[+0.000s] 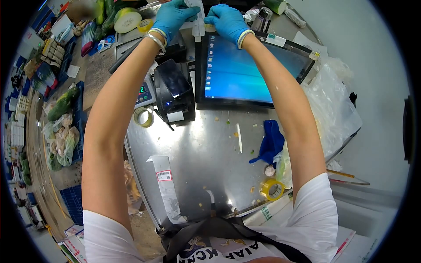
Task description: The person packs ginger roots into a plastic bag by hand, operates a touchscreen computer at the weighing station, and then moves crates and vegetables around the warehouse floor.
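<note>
left hand (173, 19) gloved in blue, fingers pinching a white strip (198, 27), gloved right hand (227, 21) beside it, fingers bent, cannot tell if gripping, monitor (237, 72) beneath

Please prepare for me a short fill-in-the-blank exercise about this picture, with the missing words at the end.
1. The gloves on the left hand and the right hand are ____.
2. The bracelet is nearer to the ____ hand.
3. The label on the paper strip lying on the table has a ____ border.
4. The roll of tape beside the garlic is ____.

Missing words: blue; left; red; yellow.
</note>
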Demonstrator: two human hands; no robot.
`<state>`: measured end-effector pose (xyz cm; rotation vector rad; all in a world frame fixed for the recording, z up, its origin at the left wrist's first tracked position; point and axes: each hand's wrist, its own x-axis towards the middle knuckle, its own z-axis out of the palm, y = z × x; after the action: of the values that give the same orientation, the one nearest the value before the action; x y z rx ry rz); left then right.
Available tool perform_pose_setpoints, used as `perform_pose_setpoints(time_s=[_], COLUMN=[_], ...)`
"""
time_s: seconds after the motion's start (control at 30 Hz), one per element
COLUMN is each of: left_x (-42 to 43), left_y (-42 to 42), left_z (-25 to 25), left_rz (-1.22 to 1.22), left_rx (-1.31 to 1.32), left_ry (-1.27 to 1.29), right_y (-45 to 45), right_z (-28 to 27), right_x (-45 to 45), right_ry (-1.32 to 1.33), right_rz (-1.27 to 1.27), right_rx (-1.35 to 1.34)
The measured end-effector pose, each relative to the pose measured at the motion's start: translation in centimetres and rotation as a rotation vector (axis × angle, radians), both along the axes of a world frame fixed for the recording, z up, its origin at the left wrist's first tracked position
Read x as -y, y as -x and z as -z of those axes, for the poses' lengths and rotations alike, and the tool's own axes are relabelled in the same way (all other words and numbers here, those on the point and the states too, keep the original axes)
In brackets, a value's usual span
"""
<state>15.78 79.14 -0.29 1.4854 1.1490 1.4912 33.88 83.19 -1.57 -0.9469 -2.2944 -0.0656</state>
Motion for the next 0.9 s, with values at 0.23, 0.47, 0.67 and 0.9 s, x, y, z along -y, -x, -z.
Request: perform_pose_setpoints(time_s=[0.23, 0.47, 0.67, 0.9], left_x=[0.3, 1.2, 2.3, 0.7], left_y=[0.7, -0.7, -1.8, -1.0], left_z=[2.0, 2.2, 3.2, 3.5], left_rz=[-0.015, -0.201, -0.288, -0.219], left_rx=[-0.280, -0.340, -0.228, -0.206], left_ry=[-0.104, 0.086, -0.006, -0.004], right_y=[-0.7, -0.5, -0.6, -0.6], right_z=[-2.4, -1.3, -1.2, -3.1], right_x=[1.3, 0.4, 0.8, 3.1], right_ry=[0.116, 0.113, 0.096, -0.046], right_rz=[-0.075, -0.102, -0.129, -0.080], right_rx=[-0.014, -0.055, -0.162, -0.257])
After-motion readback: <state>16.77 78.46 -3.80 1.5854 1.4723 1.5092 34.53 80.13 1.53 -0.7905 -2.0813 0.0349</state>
